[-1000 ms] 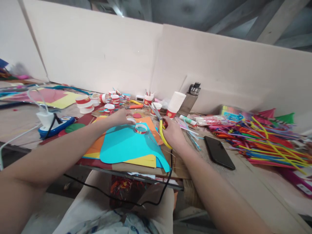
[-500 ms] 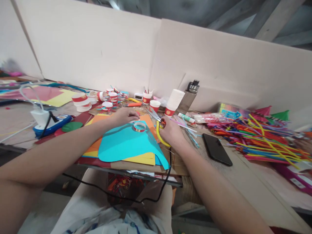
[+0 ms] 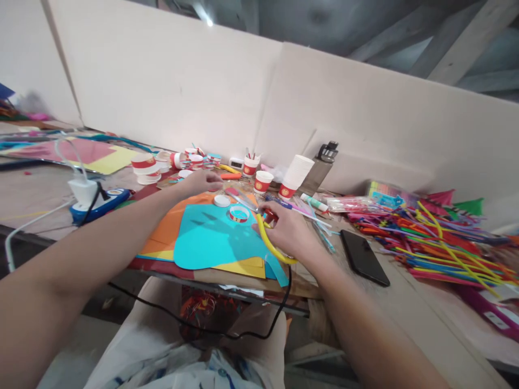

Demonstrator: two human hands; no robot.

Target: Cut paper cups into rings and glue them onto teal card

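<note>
My right hand (image 3: 281, 227) is closed around scissors (image 3: 265, 229) with a long, curved yellow handle; their metal blades point up and left over the paper. A cut ring of a red and white paper cup (image 3: 239, 214) lies on a sheet of turquoise paper (image 3: 214, 243), near the blade tips. Beside the ring is a round white disc (image 3: 221, 201). My left hand (image 3: 203, 182) hovers past the disc, fingers loosely bent and apart, with something reddish just under the fingertips. Orange paper (image 3: 164, 235) and yellow sheets stick out below the turquoise one.
Cut cup pieces (image 3: 146, 168) stand at the back left, near a blue power strip (image 3: 101, 205). Paper cups (image 3: 263, 182), a stacked cup tower (image 3: 298, 172) and a bottle (image 3: 320, 168) line the wall. A phone (image 3: 364, 257) and pipe cleaners (image 3: 441, 237) lie to the right.
My left hand has moved back and left from the cup ring, and the white disc now shows on the paper. My right hand still holds the scissors. The view has shifted slightly.
</note>
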